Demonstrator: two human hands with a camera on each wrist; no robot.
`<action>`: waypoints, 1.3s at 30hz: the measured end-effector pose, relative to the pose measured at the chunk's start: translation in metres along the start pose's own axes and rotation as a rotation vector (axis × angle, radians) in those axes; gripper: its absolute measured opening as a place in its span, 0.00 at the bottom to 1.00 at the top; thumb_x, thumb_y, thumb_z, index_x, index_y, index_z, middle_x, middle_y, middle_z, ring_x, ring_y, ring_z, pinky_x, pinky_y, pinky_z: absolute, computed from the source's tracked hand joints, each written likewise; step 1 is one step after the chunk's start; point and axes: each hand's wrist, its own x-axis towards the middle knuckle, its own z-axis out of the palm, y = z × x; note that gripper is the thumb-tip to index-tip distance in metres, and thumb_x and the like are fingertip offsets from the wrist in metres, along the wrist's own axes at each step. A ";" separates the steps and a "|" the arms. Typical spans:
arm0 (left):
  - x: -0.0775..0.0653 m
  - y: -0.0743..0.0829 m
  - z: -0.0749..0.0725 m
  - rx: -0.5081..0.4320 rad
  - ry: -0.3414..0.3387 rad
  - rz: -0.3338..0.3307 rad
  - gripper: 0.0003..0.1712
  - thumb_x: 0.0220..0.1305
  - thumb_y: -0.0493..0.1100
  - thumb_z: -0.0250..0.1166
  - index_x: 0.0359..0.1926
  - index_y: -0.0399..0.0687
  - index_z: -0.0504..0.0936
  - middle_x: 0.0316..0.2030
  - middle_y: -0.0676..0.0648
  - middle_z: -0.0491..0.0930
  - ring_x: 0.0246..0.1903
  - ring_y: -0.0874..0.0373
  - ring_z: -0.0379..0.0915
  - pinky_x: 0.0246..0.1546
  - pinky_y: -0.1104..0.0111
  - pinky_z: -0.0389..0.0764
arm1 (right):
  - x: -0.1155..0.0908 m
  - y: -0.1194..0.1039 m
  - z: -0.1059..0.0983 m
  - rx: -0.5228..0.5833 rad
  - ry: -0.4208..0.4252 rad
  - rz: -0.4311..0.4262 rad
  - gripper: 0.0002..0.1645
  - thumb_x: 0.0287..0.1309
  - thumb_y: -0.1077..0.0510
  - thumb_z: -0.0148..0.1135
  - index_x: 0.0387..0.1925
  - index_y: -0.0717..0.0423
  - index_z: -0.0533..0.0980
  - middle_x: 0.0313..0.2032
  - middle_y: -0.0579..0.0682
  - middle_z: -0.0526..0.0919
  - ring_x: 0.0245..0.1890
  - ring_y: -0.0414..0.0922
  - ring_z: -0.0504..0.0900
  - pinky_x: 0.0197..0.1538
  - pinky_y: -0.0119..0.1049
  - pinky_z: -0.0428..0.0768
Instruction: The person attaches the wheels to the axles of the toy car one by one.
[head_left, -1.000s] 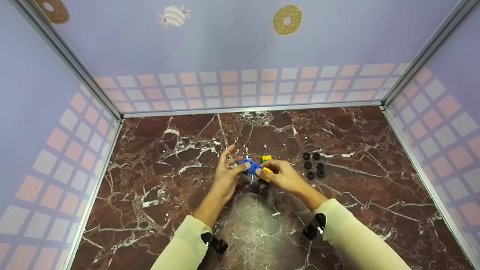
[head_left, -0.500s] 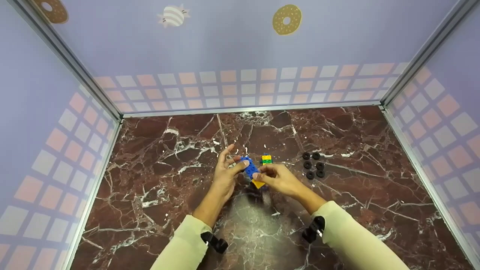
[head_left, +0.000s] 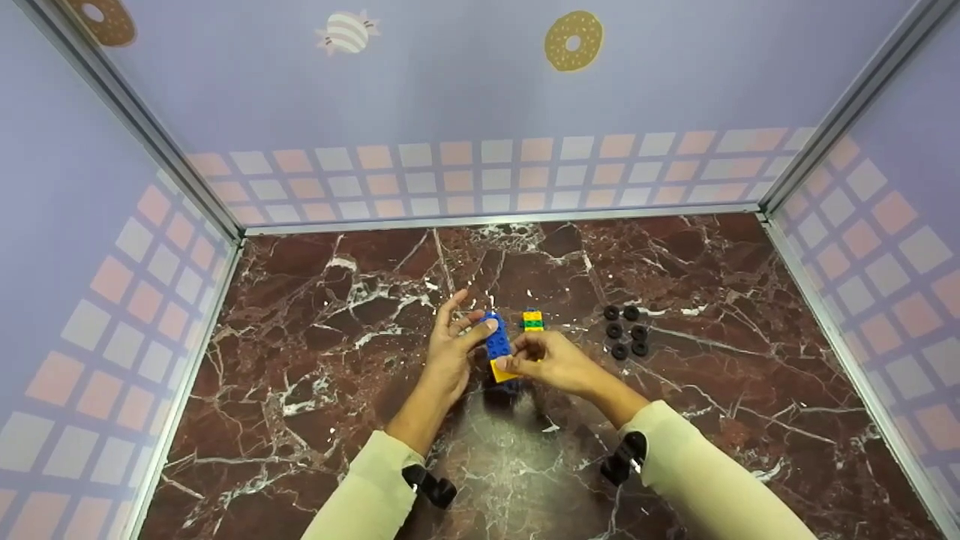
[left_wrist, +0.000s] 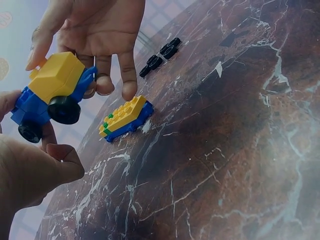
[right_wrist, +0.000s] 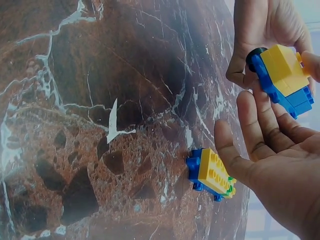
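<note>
A small toy car (head_left: 497, 342) of blue and yellow building blocks is held up between my two hands. My left hand (head_left: 450, 354) grips its blue end, thumb on the studs and the outer fingers lifted away. My right hand (head_left: 561, 361) pinches the sloped yellow block (left_wrist: 60, 75) at the other end, its remaining fingers spread loosely. In the left wrist view, two black wheels (left_wrist: 64, 110) sit on the car's near side. The right wrist view shows bare blue axle pegs (right_wrist: 271, 91) on its other side, with one wheel (right_wrist: 254, 56) partly showing behind.
On the marbled table (head_left: 337, 405), a second block vehicle (head_left: 532, 320), yellow and green over a blue base, lies just beyond my right hand. Several loose black wheels (head_left: 639, 349) lie to the right. Patterned walls (head_left: 480, 90) enclose the back and sides.
The toy car has swung round between my hands, its yellow end turning toward me. My right hand has shifted slightly left and nearer with it; the left hand has barely moved.
</note>
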 end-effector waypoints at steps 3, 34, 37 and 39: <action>0.000 0.001 0.001 0.005 -0.002 0.000 0.46 0.68 0.31 0.72 0.83 0.54 0.65 0.60 0.42 0.79 0.50 0.54 0.83 0.51 0.64 0.86 | 0.001 -0.001 0.000 -0.001 -0.003 -0.007 0.20 0.72 0.49 0.73 0.47 0.65 0.85 0.37 0.54 0.89 0.36 0.40 0.84 0.40 0.29 0.84; -0.003 -0.003 -0.002 0.035 -0.126 -0.023 0.39 0.70 0.31 0.70 0.79 0.49 0.69 0.63 0.39 0.78 0.56 0.49 0.81 0.55 0.60 0.90 | 0.003 -0.003 0.007 -0.012 0.113 0.059 0.19 0.74 0.46 0.72 0.37 0.60 0.84 0.27 0.46 0.84 0.25 0.40 0.79 0.25 0.26 0.74; -0.004 -0.002 -0.004 0.041 -0.167 -0.049 0.41 0.72 0.32 0.69 0.81 0.49 0.65 0.65 0.39 0.75 0.56 0.49 0.82 0.54 0.59 0.91 | 0.003 -0.003 0.006 -0.013 0.134 0.061 0.21 0.75 0.45 0.72 0.38 0.60 0.84 0.27 0.45 0.84 0.25 0.41 0.79 0.25 0.26 0.74; -0.006 -0.001 -0.004 0.046 -0.194 -0.067 0.40 0.74 0.33 0.68 0.81 0.51 0.64 0.67 0.39 0.74 0.55 0.49 0.84 0.52 0.59 0.92 | 0.003 -0.003 0.006 -0.020 0.145 0.061 0.21 0.75 0.45 0.71 0.38 0.60 0.84 0.27 0.45 0.84 0.26 0.41 0.79 0.26 0.26 0.75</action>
